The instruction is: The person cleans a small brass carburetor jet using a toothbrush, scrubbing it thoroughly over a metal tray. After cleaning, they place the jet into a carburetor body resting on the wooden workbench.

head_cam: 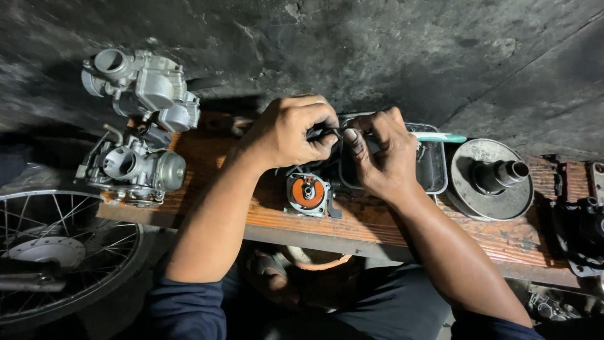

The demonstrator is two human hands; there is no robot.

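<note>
Both hands, left hand and right hand, pinch a small dark part between fingertips; likely light, greasy, best gripped by its ends.

1. A worn wooden counter stretches across the middle, orange-brown and stained.
2. Beyond the counter rises a rough, dark grey wall, cracked and sooty.
3. Left of the counter, below its edge, stands a spoked wheel in dim light.

No packages, labels, signs or screens in view. Only bare metal parts and a small tray sit on the wooden counter against the dark wall.
</note>
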